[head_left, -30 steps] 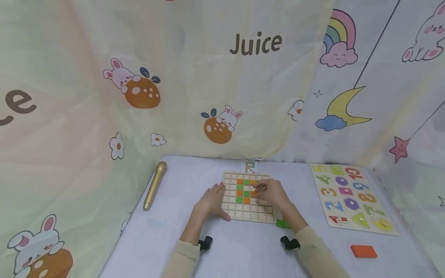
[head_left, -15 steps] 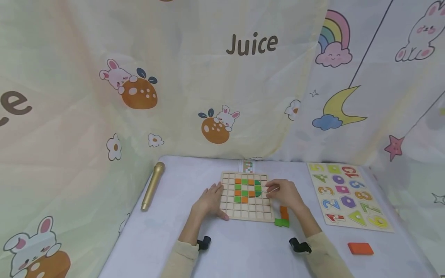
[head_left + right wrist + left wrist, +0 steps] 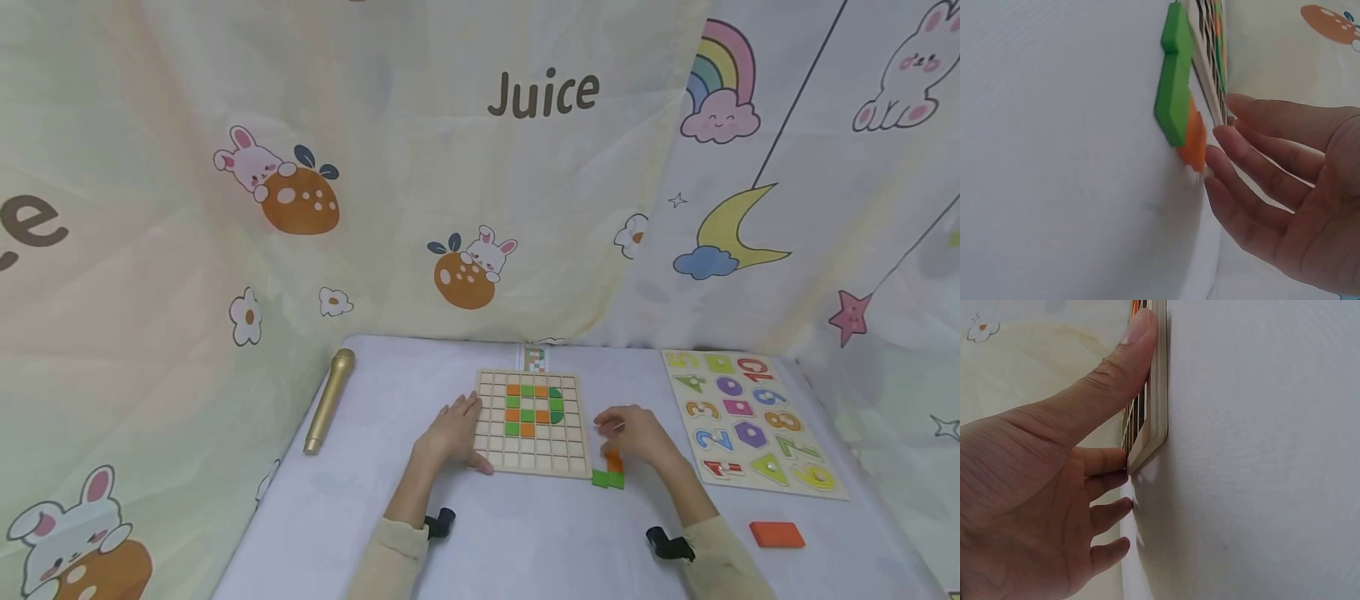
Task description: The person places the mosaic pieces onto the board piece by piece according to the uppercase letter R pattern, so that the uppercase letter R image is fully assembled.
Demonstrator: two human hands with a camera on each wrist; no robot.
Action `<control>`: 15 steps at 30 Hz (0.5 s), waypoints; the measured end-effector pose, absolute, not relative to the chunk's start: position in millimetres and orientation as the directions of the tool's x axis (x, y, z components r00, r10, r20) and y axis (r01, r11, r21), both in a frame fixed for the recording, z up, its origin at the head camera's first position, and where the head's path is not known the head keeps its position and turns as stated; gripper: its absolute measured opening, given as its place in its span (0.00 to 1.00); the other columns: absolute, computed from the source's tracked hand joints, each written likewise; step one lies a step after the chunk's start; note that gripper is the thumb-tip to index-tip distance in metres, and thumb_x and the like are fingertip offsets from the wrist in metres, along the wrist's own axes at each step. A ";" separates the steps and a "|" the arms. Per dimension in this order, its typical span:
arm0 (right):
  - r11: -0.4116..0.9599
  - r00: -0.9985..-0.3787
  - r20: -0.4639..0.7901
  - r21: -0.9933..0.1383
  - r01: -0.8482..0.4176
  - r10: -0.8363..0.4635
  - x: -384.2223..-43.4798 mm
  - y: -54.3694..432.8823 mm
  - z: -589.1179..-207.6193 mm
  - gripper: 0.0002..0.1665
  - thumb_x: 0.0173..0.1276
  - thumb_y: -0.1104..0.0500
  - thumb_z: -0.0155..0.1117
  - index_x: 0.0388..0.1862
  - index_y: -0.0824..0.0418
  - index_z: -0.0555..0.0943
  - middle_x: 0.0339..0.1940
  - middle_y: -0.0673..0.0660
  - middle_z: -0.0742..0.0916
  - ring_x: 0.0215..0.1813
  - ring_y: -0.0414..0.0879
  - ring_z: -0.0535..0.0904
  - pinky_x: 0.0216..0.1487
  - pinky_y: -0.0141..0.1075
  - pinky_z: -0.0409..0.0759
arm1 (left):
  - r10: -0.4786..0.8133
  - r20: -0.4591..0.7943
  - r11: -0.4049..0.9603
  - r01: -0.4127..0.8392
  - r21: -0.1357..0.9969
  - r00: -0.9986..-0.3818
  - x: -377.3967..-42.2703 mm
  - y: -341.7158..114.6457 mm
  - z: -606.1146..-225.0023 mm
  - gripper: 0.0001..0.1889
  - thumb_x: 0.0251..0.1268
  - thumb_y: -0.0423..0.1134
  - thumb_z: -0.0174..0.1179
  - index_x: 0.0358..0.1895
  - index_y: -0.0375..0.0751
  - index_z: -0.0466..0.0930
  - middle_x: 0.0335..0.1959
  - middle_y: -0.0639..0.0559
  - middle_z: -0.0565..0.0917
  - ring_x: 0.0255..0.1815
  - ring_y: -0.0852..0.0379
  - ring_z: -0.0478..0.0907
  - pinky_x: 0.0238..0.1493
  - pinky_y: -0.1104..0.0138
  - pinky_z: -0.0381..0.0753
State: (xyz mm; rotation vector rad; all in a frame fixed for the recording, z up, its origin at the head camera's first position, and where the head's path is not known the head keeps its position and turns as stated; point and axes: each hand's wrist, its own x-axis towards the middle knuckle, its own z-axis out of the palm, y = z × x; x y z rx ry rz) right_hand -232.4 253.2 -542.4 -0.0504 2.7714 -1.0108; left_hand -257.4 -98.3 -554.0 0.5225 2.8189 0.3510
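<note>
A wooden grid board lies mid-table, with orange and green tiles set in its cells as a P-like shape. My left hand rests at the board's left side; in the left wrist view its thumb lies along the board's edge and the fingers spread beside the corner. My right hand, fingers loosely bent and holding nothing, is over the loose blocks right of the board. Those are green blocks and orange ones, partly behind the fingers in the head view.
A small pattern card lies behind the board. A gold microphone is at the table's left. To the right lie a number-and-shape puzzle board and, nearer, an orange block. A printed cloth hangs behind the table.
My right hand has left the tiles on the board and moved right and nearer, to the loose blocks. Green tiles now show at the P's right side. The left hand stays put.
</note>
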 end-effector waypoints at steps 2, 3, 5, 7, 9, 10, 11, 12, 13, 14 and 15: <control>0.778 -0.978 -0.188 -0.627 0.048 -0.092 -230.2 256.0 -545.0 0.24 0.53 0.68 0.82 0.51 0.60 0.87 0.41 0.52 0.89 0.45 0.47 0.83 0.50 0.46 0.86 | 0.381 -0.204 0.906 0.319 0.279 -0.902 -257.6 -98.6 -554.7 0.72 0.35 0.66 0.83 0.83 0.34 0.53 0.85 0.40 0.53 0.86 0.41 0.49 0.83 0.46 0.53; 0.785 -0.976 -0.195 -0.618 0.048 -0.093 -228.9 257.0 -546.0 0.25 0.53 0.68 0.82 0.51 0.60 0.87 0.41 0.51 0.89 0.44 0.47 0.83 0.49 0.46 0.86 | 0.383 -0.202 0.904 0.321 0.281 -0.901 -257.7 -98.8 -554.9 0.73 0.34 0.66 0.83 0.83 0.34 0.54 0.85 0.40 0.53 0.86 0.41 0.49 0.83 0.46 0.53; 0.794 -0.974 -0.203 -0.605 0.048 -0.096 -227.1 258.5 -547.5 0.25 0.51 0.69 0.82 0.50 0.60 0.87 0.39 0.51 0.88 0.42 0.47 0.82 0.47 0.45 0.86 | 0.385 -0.205 0.904 0.323 0.280 -0.900 -257.2 -98.8 -555.3 0.73 0.33 0.67 0.83 0.83 0.34 0.53 0.85 0.40 0.53 0.86 0.41 0.49 0.83 0.46 0.53; 0.802 -0.975 -0.203 -0.595 0.047 -0.093 -226.0 259.1 -548.1 0.25 0.50 0.69 0.82 0.49 0.60 0.88 0.37 0.51 0.87 0.41 0.47 0.81 0.45 0.44 0.84 | 0.385 -0.202 0.903 0.324 0.281 -0.900 -257.3 -98.7 -555.2 0.73 0.32 0.67 0.83 0.83 0.34 0.54 0.85 0.40 0.54 0.85 0.41 0.49 0.83 0.46 0.54; 0.806 -0.977 -0.196 -0.590 0.045 -0.089 -225.5 258.8 -547.8 0.25 0.50 0.69 0.83 0.49 0.60 0.88 0.36 0.51 0.87 0.39 0.47 0.80 0.43 0.42 0.83 | 0.386 -0.196 0.903 0.325 0.282 -0.902 -257.1 -98.5 -554.4 0.73 0.32 0.67 0.83 0.83 0.33 0.54 0.85 0.40 0.54 0.85 0.41 0.50 0.83 0.46 0.55; 0.806 -0.977 -0.194 -0.590 0.048 -0.084 -225.6 258.7 -548.0 0.25 0.50 0.69 0.83 0.49 0.60 0.88 0.36 0.51 0.86 0.39 0.47 0.79 0.42 0.42 0.82 | 0.385 -0.195 0.903 0.325 0.283 -0.902 -257.0 -98.5 -553.9 0.73 0.32 0.67 0.83 0.82 0.33 0.55 0.85 0.40 0.54 0.85 0.41 0.50 0.83 0.45 0.55; 0.807 -0.978 -0.189 -0.589 0.044 -0.085 -225.6 258.4 -547.9 0.25 0.50 0.69 0.83 0.49 0.60 0.88 0.35 0.51 0.86 0.39 0.47 0.79 0.41 0.42 0.82 | 0.386 -0.193 0.902 0.325 0.284 -0.902 -257.1 -98.5 -553.6 0.73 0.31 0.67 0.83 0.82 0.33 0.55 0.85 0.39 0.55 0.85 0.40 0.50 0.83 0.45 0.55; 0.807 -0.979 -0.187 -0.589 0.046 -0.081 -225.7 258.0 -548.0 0.25 0.50 0.69 0.83 0.48 0.60 0.88 0.35 0.51 0.86 0.38 0.47 0.79 0.41 0.41 0.82 | 0.385 -0.193 0.903 0.324 0.284 -0.903 -257.1 -98.4 -553.3 0.73 0.31 0.67 0.83 0.82 0.33 0.55 0.85 0.39 0.55 0.85 0.40 0.50 0.83 0.45 0.55; 0.805 -0.979 -0.185 -0.592 0.044 -0.083 -225.7 257.9 -548.1 0.25 0.50 0.69 0.83 0.48 0.61 0.88 0.35 0.52 0.86 0.38 0.47 0.78 0.41 0.41 0.82 | 0.383 -0.194 0.903 0.323 0.282 -0.903 -257.0 -98.4 -553.0 0.73 0.32 0.67 0.83 0.82 0.33 0.55 0.85 0.40 0.54 0.85 0.40 0.50 0.83 0.45 0.55; 0.804 -0.979 -0.184 -0.594 0.045 -0.081 -225.6 257.6 -548.2 0.24 0.50 0.69 0.83 0.48 0.61 0.88 0.35 0.52 0.86 0.38 0.47 0.78 0.41 0.41 0.82 | 0.382 -0.196 0.904 0.322 0.281 -0.903 -256.8 -98.5 -553.0 0.73 0.32 0.67 0.83 0.83 0.33 0.54 0.85 0.40 0.54 0.85 0.41 0.50 0.83 0.45 0.55; 0.803 -0.980 -0.183 -0.594 0.044 -0.082 -225.7 257.6 -548.5 0.25 0.50 0.70 0.83 0.48 0.61 0.88 0.35 0.52 0.86 0.38 0.47 0.78 0.40 0.40 0.81 | 0.381 -0.198 0.905 0.322 0.277 -0.903 -256.9 -98.5 -553.2 0.73 0.32 0.67 0.83 0.83 0.33 0.54 0.85 0.40 0.54 0.85 0.41 0.50 0.83 0.45 0.55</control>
